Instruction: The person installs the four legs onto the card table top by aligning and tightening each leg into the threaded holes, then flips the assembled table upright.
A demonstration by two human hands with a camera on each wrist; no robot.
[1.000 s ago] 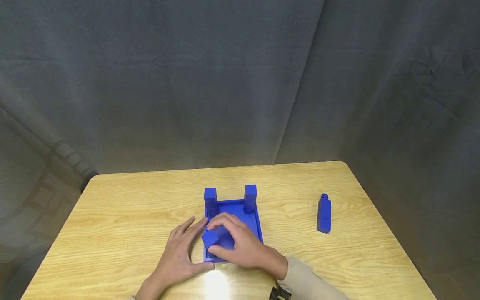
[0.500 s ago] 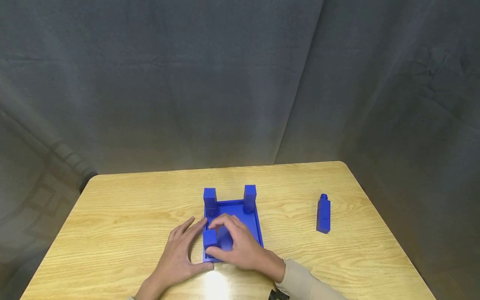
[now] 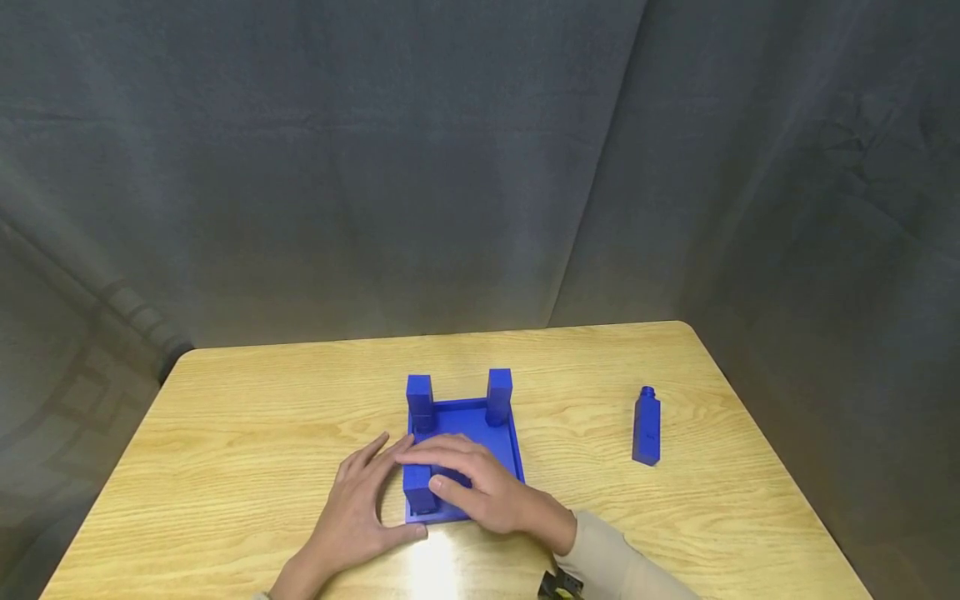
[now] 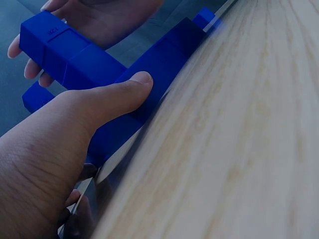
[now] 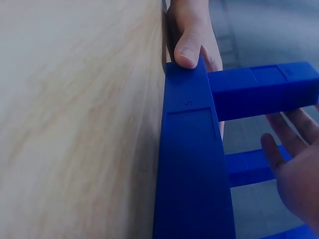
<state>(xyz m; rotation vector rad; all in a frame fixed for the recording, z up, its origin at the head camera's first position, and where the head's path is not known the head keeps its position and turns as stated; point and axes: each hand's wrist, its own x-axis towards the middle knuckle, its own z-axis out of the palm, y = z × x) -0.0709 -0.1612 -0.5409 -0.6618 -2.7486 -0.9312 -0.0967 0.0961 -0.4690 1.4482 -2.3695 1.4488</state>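
Observation:
A blue square board with a raised rim lies on the table. At its near left corner stands a blue square leg, upright. My left hand holds that corner, fingers along the left side and thumb pressed on the front rim. Beside the leg is my right hand, its fingers stretched out past the far side of the leg and its thumb apart from them. In the right wrist view the right hand's fingers are loosely spread close to the leg.
Two more blue legs stand upright at the board's far left corner and far right corner. A loose blue leg with a threaded end lies on the wooden table to the right. Grey curtains hang behind.
The near left leg has turned from skewed to square with the board. My right hand's fingers have loosened from round it and straightened. The left hand has stayed put.

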